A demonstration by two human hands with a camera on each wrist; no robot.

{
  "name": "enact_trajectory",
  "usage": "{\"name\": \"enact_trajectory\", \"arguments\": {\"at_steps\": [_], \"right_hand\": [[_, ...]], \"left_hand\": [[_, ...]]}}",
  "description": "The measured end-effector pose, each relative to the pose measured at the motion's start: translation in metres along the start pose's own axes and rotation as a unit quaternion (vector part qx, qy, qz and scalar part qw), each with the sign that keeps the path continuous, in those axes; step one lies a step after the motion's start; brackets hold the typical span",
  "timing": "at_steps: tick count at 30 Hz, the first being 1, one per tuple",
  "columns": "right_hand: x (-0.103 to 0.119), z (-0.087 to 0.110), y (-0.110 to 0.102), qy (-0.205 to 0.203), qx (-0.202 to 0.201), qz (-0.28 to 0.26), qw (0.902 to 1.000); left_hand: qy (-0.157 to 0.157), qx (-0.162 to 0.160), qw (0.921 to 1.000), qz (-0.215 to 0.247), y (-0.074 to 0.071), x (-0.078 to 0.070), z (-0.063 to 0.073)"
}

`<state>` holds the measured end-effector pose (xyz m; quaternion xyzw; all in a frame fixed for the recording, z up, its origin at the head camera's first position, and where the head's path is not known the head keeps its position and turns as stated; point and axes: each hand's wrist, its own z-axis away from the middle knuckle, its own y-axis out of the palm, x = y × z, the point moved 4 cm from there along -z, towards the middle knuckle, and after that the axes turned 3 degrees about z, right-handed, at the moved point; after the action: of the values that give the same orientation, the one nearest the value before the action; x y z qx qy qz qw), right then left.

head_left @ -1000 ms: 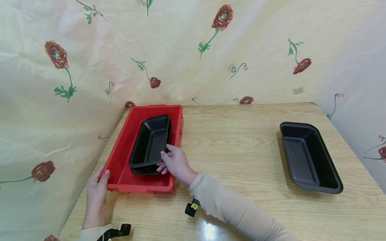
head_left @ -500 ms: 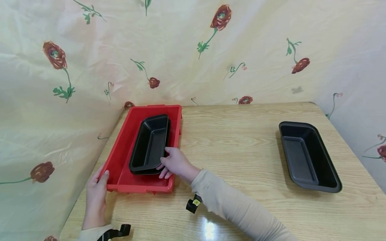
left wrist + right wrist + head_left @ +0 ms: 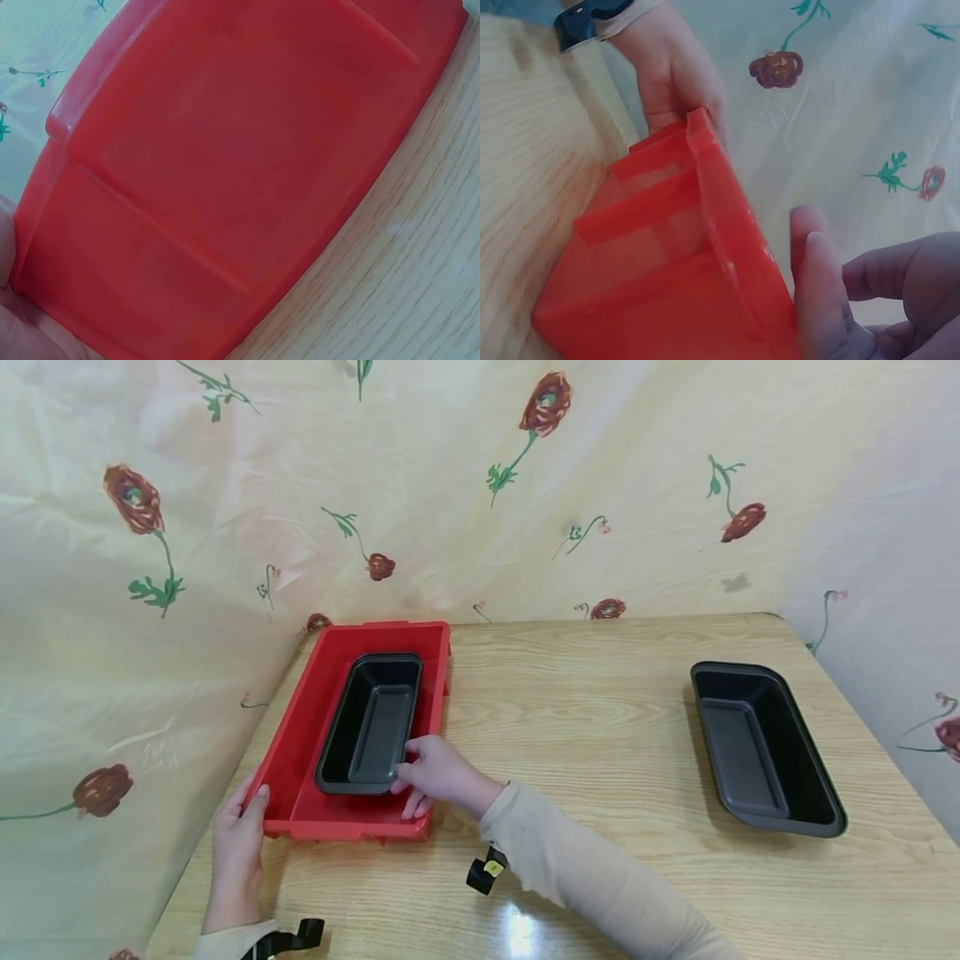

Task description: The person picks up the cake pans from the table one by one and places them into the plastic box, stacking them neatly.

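Black pan [image 3: 381, 727] in red tray [image 3: 296, 777] is looking light, stiff; I'm favouring its five-o'clock rim [image 3: 375, 789]. Left hand [image 3: 238, 852] is gripping tray; whether right hand [image 3: 441, 775] is gripping, I'm not discerning.

So we've got a pale-wood-grain table [image 3: 570, 693] pushed into a corner, with a cream floral covering [image 3: 435, 460] behind it and along both sides. It's a bit creased and shiny on the left, and we can't tell if it's fabric or plastic. We see big rusty-red flowers [image 3: 545, 403] scattered on green stems. The light looks warm yellowish mid-back, cooler toward the right, and we get a bright white glare [image 3: 519, 931] on the near tabletop.
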<state>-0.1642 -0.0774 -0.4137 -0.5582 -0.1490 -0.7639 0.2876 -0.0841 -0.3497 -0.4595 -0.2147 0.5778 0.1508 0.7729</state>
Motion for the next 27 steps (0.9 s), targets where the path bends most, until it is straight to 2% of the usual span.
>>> {"name": "enact_trajectory", "arguments": {"at_steps": [9,16,27], "right_hand": [[-0.005,0.02,-0.006,-0.065,0.013,-0.003,0.9978],[-0.007,0.037,-0.016,-0.118,0.002,0.051,0.9917],[-0.018,0.059,-0.043,-0.17,-0.012,0.089,0.9813]], "left_hand": [[0.005,-0.007,0.9999,0.01,0.001,0.0,0.0],[-0.002,-0.01,0.9999,0.007,0.0,0.001,0.0],[-0.004,-0.011,0.9998,0.012,0.0,0.001,-0.001]]}}
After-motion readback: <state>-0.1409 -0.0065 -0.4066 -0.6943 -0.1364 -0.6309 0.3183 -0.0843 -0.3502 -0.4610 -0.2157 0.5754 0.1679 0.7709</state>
